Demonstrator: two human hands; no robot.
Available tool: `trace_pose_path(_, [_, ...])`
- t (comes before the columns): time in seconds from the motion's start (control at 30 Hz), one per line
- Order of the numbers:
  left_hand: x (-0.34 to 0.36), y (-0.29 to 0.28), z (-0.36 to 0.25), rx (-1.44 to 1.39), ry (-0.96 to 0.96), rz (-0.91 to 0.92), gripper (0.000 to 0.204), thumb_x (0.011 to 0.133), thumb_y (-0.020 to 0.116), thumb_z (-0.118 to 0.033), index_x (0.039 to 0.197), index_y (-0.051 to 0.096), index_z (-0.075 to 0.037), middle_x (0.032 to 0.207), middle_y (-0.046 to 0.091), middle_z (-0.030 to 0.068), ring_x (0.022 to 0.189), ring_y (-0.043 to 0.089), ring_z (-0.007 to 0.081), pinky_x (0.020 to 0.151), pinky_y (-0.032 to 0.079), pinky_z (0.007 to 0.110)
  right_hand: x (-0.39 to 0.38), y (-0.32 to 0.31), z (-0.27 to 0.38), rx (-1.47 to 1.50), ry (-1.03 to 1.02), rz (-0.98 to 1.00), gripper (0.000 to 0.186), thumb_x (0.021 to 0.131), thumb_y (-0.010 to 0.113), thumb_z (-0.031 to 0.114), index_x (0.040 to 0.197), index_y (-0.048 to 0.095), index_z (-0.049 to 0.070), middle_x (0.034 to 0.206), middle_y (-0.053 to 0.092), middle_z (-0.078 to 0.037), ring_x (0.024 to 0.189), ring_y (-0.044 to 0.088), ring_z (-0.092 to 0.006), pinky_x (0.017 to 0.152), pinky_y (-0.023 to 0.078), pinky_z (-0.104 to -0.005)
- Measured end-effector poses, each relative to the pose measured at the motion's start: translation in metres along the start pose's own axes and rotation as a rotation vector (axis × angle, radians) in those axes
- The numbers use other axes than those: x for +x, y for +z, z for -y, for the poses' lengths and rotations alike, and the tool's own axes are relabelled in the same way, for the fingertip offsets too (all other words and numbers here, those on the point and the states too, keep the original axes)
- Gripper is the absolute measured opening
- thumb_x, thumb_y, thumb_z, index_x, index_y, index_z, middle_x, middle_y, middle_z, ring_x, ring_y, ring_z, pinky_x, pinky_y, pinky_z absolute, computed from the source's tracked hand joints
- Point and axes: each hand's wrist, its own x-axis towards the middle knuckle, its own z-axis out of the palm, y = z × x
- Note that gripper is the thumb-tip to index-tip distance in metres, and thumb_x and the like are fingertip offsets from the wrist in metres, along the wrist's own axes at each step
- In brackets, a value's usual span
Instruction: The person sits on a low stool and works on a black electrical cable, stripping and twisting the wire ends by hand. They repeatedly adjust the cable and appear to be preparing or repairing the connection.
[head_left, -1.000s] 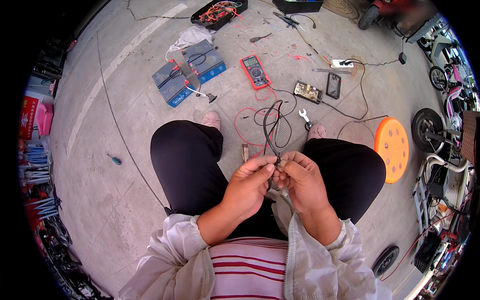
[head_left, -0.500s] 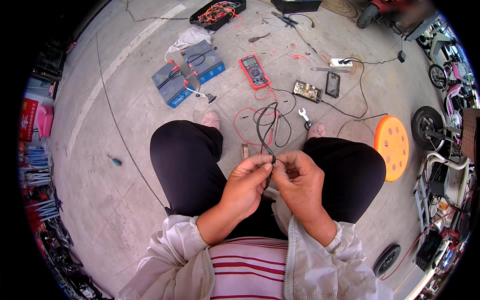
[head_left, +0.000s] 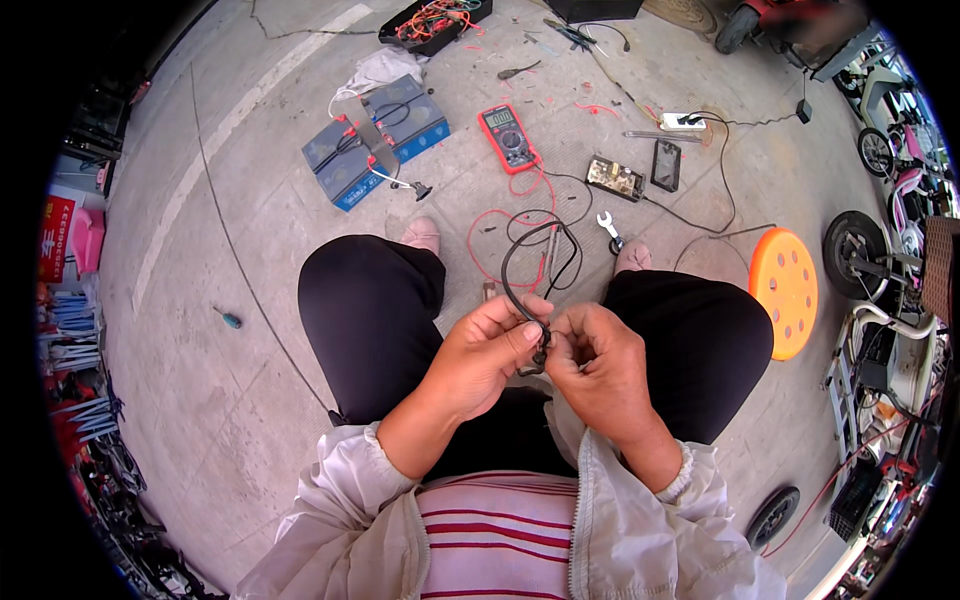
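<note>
A black cable loops up from between my hands over my lap. My left hand pinches it between thumb and fingers, close to a dark knotted or plug-like part. At its other side, the curled fingers of my right hand press together on the same cable; the exact spot they grip is partly hidden. Beyond my hands lie a red multimeter with red and black leads, a wrench, and an opened charger with a bare circuit board.
Two blue batteries wired together sit at the far left. A black charger cover and a white power strip are at the far right, near an orange stool. A screwdriver lies left; a tray of wires stands at the back.
The cable loop between my hands has opened wider and swung left. My left hand has shifted slightly left and nearer; the dark part of the cable now shows more between my hands.
</note>
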Motion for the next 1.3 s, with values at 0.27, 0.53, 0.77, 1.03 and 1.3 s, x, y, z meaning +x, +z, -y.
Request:
trace_pose_path(0.27, [-0.001, -0.006, 0.002, 0.051, 0.113, 0.126, 0.011, 0.092, 0.062, -0.007, 0.103, 0.059, -0.005, 0.097, 0.06, 0.0026, 0.088, 0.06, 0.0124, 0.081, 0.05, 0.027, -0.004, 0.001, 0.011, 0.384, 0.31, 0.083, 0.005, 0.089, 0.057, 0.0, 0.085, 0.055, 0.001, 0.075, 0.056, -0.001, 0.061, 0.052, -0.0034, 0.051, 0.048, -0.0211])
trace_pose_path(0.53, [-0.002, -0.005, 0.0, -0.104, 0.077, 0.208, 0.009, 0.094, 0.059, -0.006, 0.103, 0.06, -0.006, 0.097, 0.061, 0.0025, 0.084, 0.059, 0.0118, 0.078, 0.049, 0.026, -0.002, -0.01, 0.013, 0.71, 0.506, 0.161, 0.008, 0.094, 0.055, 0.004, 0.093, 0.059, -0.003, 0.076, 0.058, -0.003, 0.064, 0.056, -0.0065, 0.057, 0.055, -0.0241])
trace_pose_path(0.77, [-0.003, -0.006, 0.003, -0.043, 0.073, 0.054, 0.008, 0.094, 0.059, -0.005, 0.102, 0.06, -0.005, 0.092, 0.061, 0.0018, 0.083, 0.06, 0.0109, 0.076, 0.05, 0.026, -0.006, -0.008, 0.009, 0.067, -0.077, 0.03, 0.015, 0.083, 0.067, -0.003, 0.096, 0.061, 0.002, 0.088, 0.061, -0.008, 0.074, 0.066, -0.0134, 0.06, 0.055, -0.0256])
trace_pose_path(1.03, [-0.005, -0.004, 0.001, 0.262, 0.149, -0.016, 0.008, 0.093, 0.061, -0.003, 0.1, 0.061, -0.002, 0.092, 0.064, 0.0031, 0.084, 0.06, 0.0086, 0.076, 0.049, 0.024, -0.005, -0.006, 0.006, -0.322, -0.273, -0.036, 0.019, 0.076, 0.07, -0.003, 0.089, 0.06, 0.005, 0.081, 0.059, -0.01, 0.065, 0.063, -0.0243, 0.055, 0.052, -0.0328])
trace_pose_path(1.3, [-0.007, -0.003, 0.003, 0.488, 0.17, -0.084, 0.007, 0.094, 0.061, -0.006, 0.097, 0.061, -0.001, 0.087, 0.065, 0.0037, 0.079, 0.06, 0.0091, 0.074, 0.049, 0.024, -0.002, -0.002, 0.0, -0.342, -0.194, 0.058, 0.012, 0.079, 0.065, -0.005, 0.084, 0.057, 0.003, 0.076, 0.059, -0.008, 0.061, 0.06, -0.0183, 0.053, 0.051, -0.0279])
